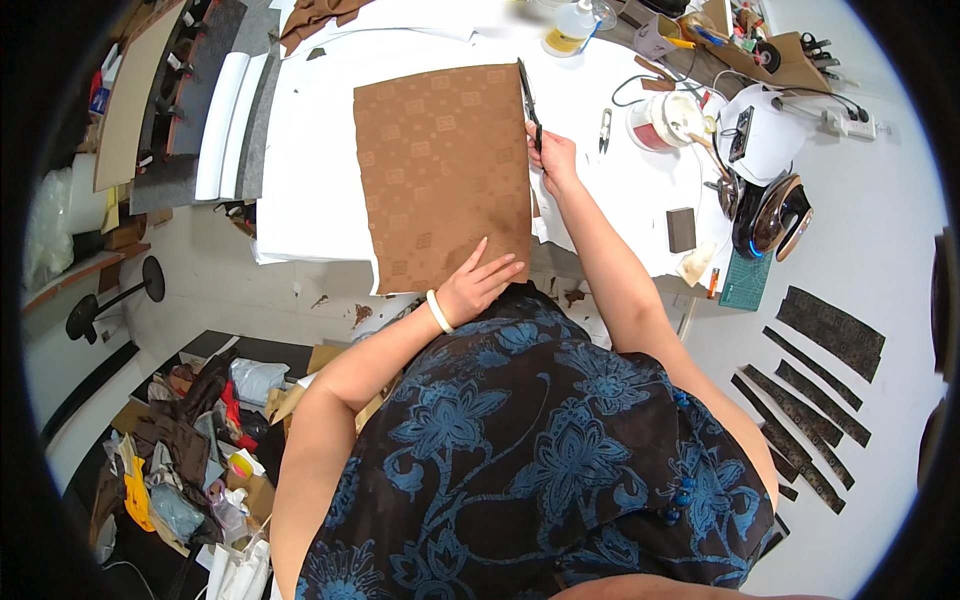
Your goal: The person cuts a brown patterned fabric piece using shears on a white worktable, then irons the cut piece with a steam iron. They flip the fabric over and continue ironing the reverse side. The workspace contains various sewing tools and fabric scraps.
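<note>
A large brown patterned sheet of fabric or leather (pixel 440 170) lies on the white-covered table in front of me. My left hand (pixel 480 283) rests flat on its near right corner, fingers spread, with a pale bangle (pixel 438 312) on the wrist. At the sheet's right edge, my right hand (pixel 553 158) is closed round the dark handles of a pair of scissors (pixel 529 95). The blades point away from me along that edge, close to the far right corner. Part of the handles is hidden by my fingers.
Right of the sheet lie small snips (pixel 605 130), an open white tub (pixel 660 122), a dark block (pixel 681 230) and an iron (pixel 780 217). A bottle (pixel 571 28) stands at the back. White rolls (pixel 222 125) lie left. Dark cut strips (pixel 800 400) hang at right.
</note>
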`<state>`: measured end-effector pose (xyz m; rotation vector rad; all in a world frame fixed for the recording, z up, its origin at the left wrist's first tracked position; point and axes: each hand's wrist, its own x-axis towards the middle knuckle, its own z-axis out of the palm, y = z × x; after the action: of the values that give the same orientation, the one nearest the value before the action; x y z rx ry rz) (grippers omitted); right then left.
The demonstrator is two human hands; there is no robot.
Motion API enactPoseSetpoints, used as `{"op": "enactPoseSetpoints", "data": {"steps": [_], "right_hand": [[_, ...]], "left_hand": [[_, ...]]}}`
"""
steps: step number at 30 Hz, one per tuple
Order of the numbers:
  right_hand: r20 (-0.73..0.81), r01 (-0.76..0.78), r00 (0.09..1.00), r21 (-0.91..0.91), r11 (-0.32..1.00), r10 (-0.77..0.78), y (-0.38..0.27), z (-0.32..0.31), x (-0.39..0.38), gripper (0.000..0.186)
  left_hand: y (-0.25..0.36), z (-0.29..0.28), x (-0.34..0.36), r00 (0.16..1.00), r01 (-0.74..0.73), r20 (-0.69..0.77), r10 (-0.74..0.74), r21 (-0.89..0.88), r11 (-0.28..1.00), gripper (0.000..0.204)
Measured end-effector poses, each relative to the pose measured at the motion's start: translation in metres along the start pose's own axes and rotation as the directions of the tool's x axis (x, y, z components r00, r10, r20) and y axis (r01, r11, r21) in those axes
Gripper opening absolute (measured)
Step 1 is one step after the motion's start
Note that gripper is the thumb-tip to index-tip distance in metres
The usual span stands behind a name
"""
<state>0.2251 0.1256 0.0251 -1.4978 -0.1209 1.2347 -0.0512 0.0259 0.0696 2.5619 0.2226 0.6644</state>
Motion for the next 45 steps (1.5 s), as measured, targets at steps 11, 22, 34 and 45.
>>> {"op": "enactPoseSetpoints", "data": {"steps": [11,22,34,45], "right_hand": [[-0.018,0.293,0.949,-0.319,0.901,-0.315,-0.032,-0.084,-0.092,0.031],[-0.306,0.117,0.938,-0.153,0.981,-0.16,0.011,-0.172,-0.198,0.038],[-0.443,0.241,0.866,-0.034,0.97,-0.231,0.018,-0.227,-0.25,0.039],[-0.356,0.297,0.879,-0.108,0.949,-0.316,0.018,-0.205,-0.225,0.035]], "left_hand": [[-0.053,-0.036,-0.016,0.929,0.365,0.056,-0.365,0.022,0.931,0.007],[-0.23,0.103,0.212,0.858,0.507,-0.093,-0.505,0.312,0.803,0.082],[0.104,0.229,0.114,0.679,0.256,0.6,0.422,-0.733,0.63,0.044],[-0.158,0.074,0.129,0.354,0.887,-0.092,-0.931,0.349,0.303,0.083]]}}
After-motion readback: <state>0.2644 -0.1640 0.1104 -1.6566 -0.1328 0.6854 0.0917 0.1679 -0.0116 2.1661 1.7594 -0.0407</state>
